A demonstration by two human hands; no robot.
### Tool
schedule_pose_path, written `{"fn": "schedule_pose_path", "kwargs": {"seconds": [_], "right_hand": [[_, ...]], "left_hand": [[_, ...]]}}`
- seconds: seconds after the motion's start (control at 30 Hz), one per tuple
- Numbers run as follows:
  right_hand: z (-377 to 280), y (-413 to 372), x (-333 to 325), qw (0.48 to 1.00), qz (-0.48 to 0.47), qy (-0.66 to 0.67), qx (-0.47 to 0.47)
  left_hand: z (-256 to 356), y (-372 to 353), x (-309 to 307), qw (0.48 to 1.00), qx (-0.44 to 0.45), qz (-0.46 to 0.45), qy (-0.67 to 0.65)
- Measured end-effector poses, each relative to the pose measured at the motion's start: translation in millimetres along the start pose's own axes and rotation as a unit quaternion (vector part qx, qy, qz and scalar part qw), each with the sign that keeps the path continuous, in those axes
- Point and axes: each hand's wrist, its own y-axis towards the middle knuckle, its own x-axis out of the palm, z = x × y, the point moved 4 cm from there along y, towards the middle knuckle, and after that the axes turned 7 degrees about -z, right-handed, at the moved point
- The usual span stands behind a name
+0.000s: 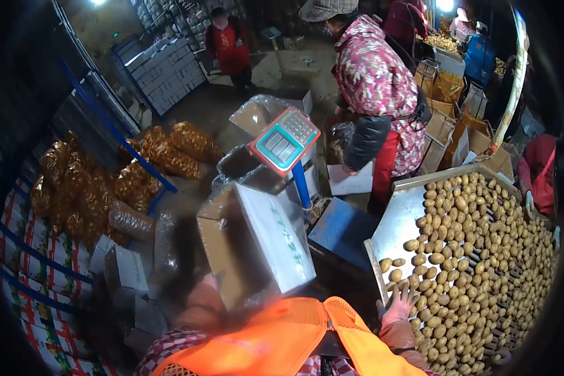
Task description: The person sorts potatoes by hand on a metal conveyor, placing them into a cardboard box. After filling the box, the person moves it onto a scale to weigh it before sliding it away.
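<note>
A white and brown cardboard box [276,235], lined with clear plastic, is tilted in front of me with its opening facing left. My left hand [210,285] is at the box's lower left edge and appears to grip it; motion smears the fingers and the box partly hides them. At the near left rim of the metal sorting table [398,216], my right hand [399,307] is open with fingers spread, beside the potatoes [464,250] and holding none.
A scale with a red and teal display [285,141] stands beyond the box, near a blue platform [341,232]. A co-worker in a patterned jacket [382,69] bends over another box [351,180]. Full net sacks [75,188] and stacked cartons [34,250] lie left, behind blue rails.
</note>
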Motion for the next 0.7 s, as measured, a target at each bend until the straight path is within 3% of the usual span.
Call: {"fn": "schedule_pose_path", "kwargs": {"seconds": [0.1,0.17,0.2,0.23,0.3,0.37,0.47,0.7], "right_hand": [[0.9,1.0,1.8,1.0,0.007,0.009,-0.012],[5.0,2.8,4.7,1.0,0.007,0.01,-0.021],[4.4,2.8,3.4,1.0,0.005,0.007,-0.027],[3.9,2.3,4.0,0.999,0.002,0.006,-0.033],[2.7,2.6,5.5,0.999,0.016,0.007,-0.039],[1.2,1.6,3.0,0.999,0.014,0.006,-0.035],[0.1,3.0,2.4,1.0,0.003,0.015,-0.024],[-1.5,2.6,-4.9,0.999,0.013,0.03,-0.011]], "left_hand": [[31.8,-8.4,14.1,0.999,0.0,-0.035,0.007],[51.5,-8.2,26.0,0.989,0.058,-0.121,-0.068],[24.7,54.1,59.5,0.984,0.088,-0.126,-0.089],[32.6,55.0,62.8,0.984,0.087,-0.126,-0.09],[73.2,50.6,72.1,0.985,0.135,-0.107,0.008],[117.6,41.6,79.8,0.986,0.098,-0.119,0.069],[176.9,52.9,109.7,0.96,0.168,-0.127,0.184],[287.2,48.1,166.9,0.934,0.239,-0.156,0.217]]}}
